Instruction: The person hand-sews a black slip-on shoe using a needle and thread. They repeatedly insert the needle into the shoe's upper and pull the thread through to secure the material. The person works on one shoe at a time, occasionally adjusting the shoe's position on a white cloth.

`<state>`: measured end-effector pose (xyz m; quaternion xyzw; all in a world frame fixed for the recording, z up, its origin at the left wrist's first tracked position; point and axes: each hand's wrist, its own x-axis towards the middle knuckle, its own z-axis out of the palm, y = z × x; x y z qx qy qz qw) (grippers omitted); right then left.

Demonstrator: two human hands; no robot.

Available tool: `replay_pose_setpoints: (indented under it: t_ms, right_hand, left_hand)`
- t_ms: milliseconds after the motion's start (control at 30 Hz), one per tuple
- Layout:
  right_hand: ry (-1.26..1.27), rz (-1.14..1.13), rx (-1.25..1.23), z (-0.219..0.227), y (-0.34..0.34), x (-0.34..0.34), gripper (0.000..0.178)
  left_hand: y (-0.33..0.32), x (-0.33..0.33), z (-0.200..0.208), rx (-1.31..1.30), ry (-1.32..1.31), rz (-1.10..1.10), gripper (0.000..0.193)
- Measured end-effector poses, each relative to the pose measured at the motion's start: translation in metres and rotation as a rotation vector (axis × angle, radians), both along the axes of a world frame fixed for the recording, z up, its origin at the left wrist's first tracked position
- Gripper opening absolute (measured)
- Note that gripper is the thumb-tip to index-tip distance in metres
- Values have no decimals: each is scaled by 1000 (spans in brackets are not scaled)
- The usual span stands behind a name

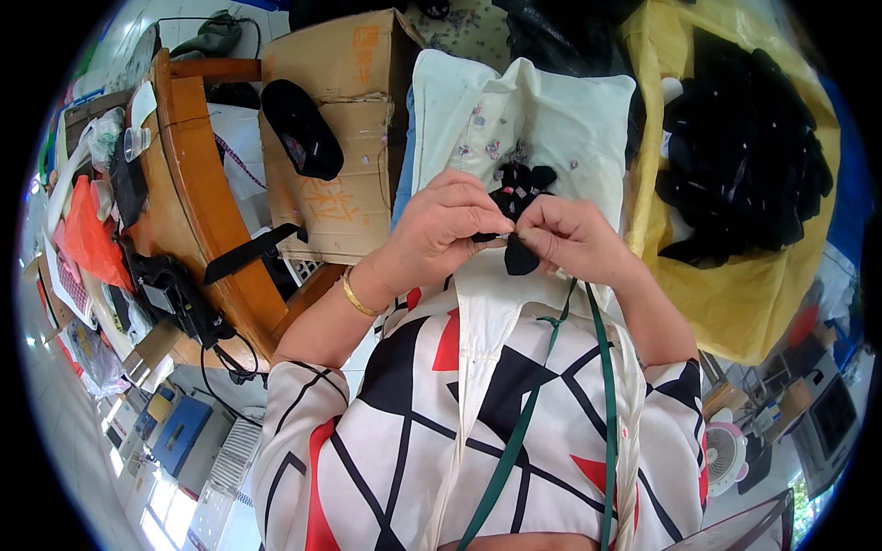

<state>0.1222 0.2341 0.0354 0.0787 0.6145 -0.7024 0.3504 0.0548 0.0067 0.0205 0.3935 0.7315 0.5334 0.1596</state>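
Over my lap, both hands meet at a small black fabric piece [522, 258] with a rounded lower end. My left hand [447, 223] is closed in a pinch at its upper left edge. A tiny pale bit shows at those fingertips, too small to name. My right hand [581, 241] pinches the piece from the other side, thumb against forefinger. Just beyond the fingers, several more black pieces with small patterned patches [525, 180] lie bunched on a white cloth [588, 101] spread over my lap.
To the right stands a yellow bag [684, 303] holding a heap of black pieces [749, 147]. A black shoe [301, 129] rests on a cardboard box [340, 83] at the left, beside a wooden frame [216, 211]. Green ribbons [524, 422] hang down my front.
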Motion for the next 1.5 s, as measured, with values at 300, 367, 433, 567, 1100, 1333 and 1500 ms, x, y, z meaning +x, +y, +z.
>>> replay_pose_setpoints:
  t_ms: [300,367,433,567,1100,1333,1500]
  right_hand:
    - [260,51,126,-7,-7,4,19]
    - [287,24,122,-10,-8,7,16]
    - [322,-1,166,-16,-7,6,13]
    - [323,-215,545,-24,2,-3,15]
    - [1502,75,727,-6,-27,5,21]
    - [807,24,357,15,-24,13,8]
    - [395,-456,-293,26,11,26,5]
  left_hand:
    - [2,5,1,-52,-85,-71,29]
    - [3,8,-2,-78,-173,-59,27]
    - [5,10,-6,-91,-214,-39,25]
    - [8,10,-9,-102,-129,35,21]
    - [10,13,-17,-168,88,105,23]
    - [9,10,-16,-166,183,151,29]
    - [7,6,-22,-156,203,219,24]
